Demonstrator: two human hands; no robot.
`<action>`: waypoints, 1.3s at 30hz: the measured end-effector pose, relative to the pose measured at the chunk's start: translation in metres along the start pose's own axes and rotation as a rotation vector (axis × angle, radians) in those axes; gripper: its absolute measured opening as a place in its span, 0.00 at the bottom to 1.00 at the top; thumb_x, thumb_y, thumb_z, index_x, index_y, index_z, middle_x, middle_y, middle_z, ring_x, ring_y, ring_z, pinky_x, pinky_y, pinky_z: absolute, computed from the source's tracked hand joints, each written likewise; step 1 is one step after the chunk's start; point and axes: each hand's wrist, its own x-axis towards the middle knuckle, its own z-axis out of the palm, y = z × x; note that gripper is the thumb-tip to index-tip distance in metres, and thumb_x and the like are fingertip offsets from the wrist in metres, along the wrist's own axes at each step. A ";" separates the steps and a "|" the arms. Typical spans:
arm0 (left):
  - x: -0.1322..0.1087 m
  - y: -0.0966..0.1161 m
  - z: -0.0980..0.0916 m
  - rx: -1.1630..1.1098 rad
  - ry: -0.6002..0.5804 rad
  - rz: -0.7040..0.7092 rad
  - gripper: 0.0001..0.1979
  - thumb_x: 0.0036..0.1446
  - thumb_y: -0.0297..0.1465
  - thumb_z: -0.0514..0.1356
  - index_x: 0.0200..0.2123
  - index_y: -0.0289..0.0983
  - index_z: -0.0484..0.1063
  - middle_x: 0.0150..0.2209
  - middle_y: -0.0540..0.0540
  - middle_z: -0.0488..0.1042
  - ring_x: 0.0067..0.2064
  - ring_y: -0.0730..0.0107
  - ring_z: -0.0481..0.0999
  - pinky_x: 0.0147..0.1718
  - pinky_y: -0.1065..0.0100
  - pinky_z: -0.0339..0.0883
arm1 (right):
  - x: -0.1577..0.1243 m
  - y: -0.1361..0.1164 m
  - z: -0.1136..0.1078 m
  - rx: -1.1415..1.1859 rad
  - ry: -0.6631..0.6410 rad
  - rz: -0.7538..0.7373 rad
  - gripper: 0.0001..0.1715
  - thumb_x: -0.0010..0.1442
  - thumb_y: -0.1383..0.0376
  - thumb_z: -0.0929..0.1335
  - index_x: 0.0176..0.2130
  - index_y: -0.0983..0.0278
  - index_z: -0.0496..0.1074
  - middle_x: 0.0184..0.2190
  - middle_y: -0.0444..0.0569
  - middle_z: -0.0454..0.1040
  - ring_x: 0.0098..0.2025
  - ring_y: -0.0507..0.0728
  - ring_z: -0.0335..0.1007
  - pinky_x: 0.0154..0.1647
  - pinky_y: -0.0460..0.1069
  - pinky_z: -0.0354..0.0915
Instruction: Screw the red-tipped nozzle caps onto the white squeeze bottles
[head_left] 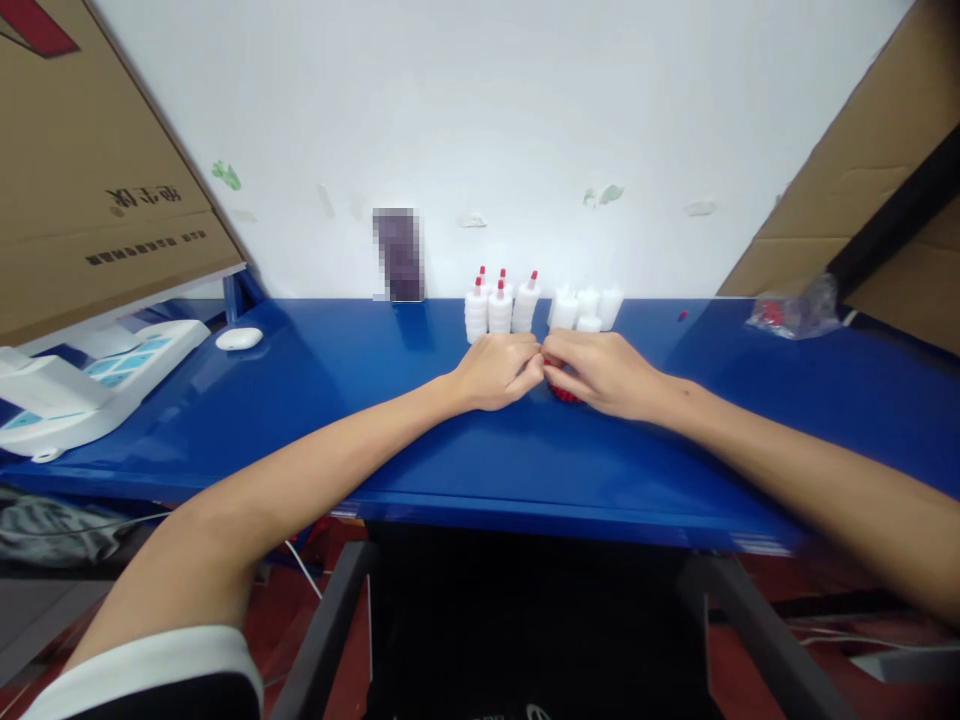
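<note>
Both of my hands meet at the middle of the blue table [315, 400]. My left hand [496, 370] is curled with its fingertips pinched against those of my right hand [600, 372]. Small red caps [564, 392] lie under and between the fingers; what each hand pinches is too small to make out. Just behind my left hand stand three white bottles with red caps [501, 302]. Behind my right hand stand several white bottles without caps [586, 306].
A white machine [90, 385] sits at the table's left end, with a white mouse-like object [239, 338] beside it. Cardboard boxes [97, 180] lean at left and right. A clear bag of red caps [795, 310] lies far right. One loose red cap [682, 316] lies nearby.
</note>
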 end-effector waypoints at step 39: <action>0.003 -0.002 -0.006 -0.019 -0.163 0.053 0.21 0.70 0.37 0.48 0.31 0.36 0.75 0.28 0.47 0.77 0.28 0.70 0.71 0.30 0.67 0.59 | -0.010 0.056 -0.012 -0.046 -0.368 0.249 0.07 0.67 0.59 0.63 0.39 0.59 0.67 0.31 0.50 0.75 0.30 0.59 0.69 0.30 0.52 0.57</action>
